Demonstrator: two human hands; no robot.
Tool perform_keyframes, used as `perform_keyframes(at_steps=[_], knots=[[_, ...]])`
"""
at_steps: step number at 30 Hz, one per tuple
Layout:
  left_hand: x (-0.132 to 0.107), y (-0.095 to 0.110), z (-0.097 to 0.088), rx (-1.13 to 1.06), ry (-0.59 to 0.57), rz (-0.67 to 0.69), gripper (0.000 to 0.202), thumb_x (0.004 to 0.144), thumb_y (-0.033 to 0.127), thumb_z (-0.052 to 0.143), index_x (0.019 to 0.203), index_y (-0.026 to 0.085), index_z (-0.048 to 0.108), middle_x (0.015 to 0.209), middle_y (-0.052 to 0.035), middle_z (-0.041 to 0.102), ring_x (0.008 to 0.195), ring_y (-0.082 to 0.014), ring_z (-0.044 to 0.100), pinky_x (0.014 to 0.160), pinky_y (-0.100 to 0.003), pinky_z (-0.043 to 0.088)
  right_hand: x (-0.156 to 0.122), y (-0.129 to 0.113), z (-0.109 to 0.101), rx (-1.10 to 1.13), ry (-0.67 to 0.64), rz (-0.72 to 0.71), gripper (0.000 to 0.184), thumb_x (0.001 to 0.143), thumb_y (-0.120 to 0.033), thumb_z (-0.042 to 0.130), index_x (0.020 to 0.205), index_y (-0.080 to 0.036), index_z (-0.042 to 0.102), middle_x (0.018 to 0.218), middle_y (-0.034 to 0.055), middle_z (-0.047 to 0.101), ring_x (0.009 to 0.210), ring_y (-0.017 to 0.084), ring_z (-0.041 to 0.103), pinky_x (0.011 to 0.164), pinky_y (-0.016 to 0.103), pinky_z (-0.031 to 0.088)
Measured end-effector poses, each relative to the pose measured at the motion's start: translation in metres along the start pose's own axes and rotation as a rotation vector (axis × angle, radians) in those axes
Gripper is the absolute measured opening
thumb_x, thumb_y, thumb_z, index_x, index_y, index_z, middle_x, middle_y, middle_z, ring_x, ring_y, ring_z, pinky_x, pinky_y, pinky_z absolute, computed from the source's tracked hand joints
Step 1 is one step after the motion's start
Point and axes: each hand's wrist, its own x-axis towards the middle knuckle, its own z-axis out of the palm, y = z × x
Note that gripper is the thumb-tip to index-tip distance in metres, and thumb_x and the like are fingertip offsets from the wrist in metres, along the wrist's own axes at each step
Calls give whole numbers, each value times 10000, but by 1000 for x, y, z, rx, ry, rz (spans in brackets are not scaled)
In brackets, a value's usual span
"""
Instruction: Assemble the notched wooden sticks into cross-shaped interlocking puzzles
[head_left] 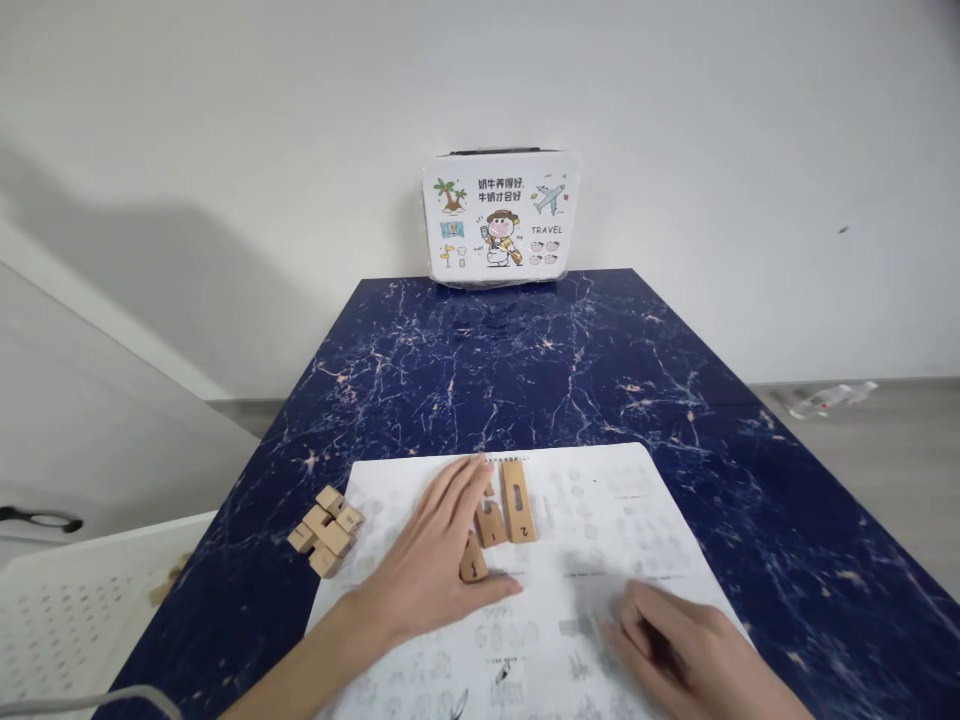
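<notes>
My left hand [427, 560] lies over the printed sheet [600, 510] with fingers stretched out and thumb apart. Beneath and beside it are notched wooden puzzle pieces, partly covered by the fingers. A piece marked 3 [473, 560] shows between thumb and index finger. Another marked 1 [490, 524] lies just right of the fingers, and a slotted piece marked 2 [518, 502] stands alongside it. Over the lower right of the sheet, my right hand [671, 640] is closed with curled fingers, slightly blurred. Whatever it may hold is hidden.
An interlocked wooden puzzle [326, 530] sits left of the sheet on the blue marbled table [480, 370]. A white printed case [502, 218] stands at the table's far end against the wall. A perforated white basket [67, 610] is at lower left. A plastic bottle [832, 400] lies on the floor, right.
</notes>
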Motion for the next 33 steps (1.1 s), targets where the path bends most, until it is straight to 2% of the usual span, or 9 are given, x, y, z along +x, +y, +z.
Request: perform_keyframes(at_steps=[2,4,8,12,18,20,23,25,33], knots=[[6,-7,-4,-32,-3,38,1113,814,649,775,1668,279,164,1669,-135,364,1540,-374,328,1231,-557,387,20,-4,-6,18,6,-11,157,1035,-298,508,889,-245,534,728,-20,611,524,135,564,510,254,448],[10,-11,-8,-51,4,67,1089,806,634,791,1655,290,202,1633,-122,408,1519,-355,351,1231,-538,387,44,-8,-9,14,25,-56,110,1004,-302,568,1102,-251,574,1089,53,678,564,134,608,560,296,509],[9,-14,-10,-39,21,54,1146,781,635,815,1658,294,161,1641,-126,386,1521,-357,333,1232,-543,371,91,-12,-13,-120,-71,-182,722,883,-353,756,1506,-326,392,1580,138,418,719,189,693,630,378,574],[2,-19,-14,5,33,17,1210,761,702,793,1669,301,102,1652,-143,373,1516,-389,347,1217,-578,364,120,-11,-12,-95,-144,-253,719,918,-395,731,1530,-323,360,1576,139,441,1108,319,697,767,423,604],[0,-30,-21,49,27,-1,1178,776,743,741,1673,322,105,1605,-122,449,1481,-397,422,1223,-574,355,122,1,-2,-20,-73,-246,748,875,-424,784,1504,-301,397,1530,140,503,1269,345,620,894,462,580],[1,-30,-23,50,35,-11,1207,758,734,761,1674,321,93,1560,-117,498,1454,-397,464,1240,-585,330,118,3,-1,21,-59,-230,749,860,-428,800,1490,-309,413,1524,133,510,1217,333,641,869,446,582],[3,-28,-27,20,19,-31,1205,758,659,804,1668,339,83,1508,-107,546,1423,-387,506,1211,-576,384,117,3,-2,111,-53,-208,737,850,-435,809,1472,-330,428,1522,123,504,890,231,693,736,393,585],[3,-25,-29,-23,11,-47,1150,789,604,804,1662,370,93,1523,-103,535,1427,-382,507,1165,-560,446,117,3,-2,183,-37,-205,738,841,-431,817,1466,-337,437,1503,123,511,710,161,631,656,364,570],[4,-23,-25,-158,35,-126,1033,845,471,809,1634,414,145,1683,-66,323,1534,-329,389,1197,-502,459,119,5,-2,305,10,-199,744,834,-405,834,1457,-337,433,1493,126,498,668,134,593,632,352,576]])
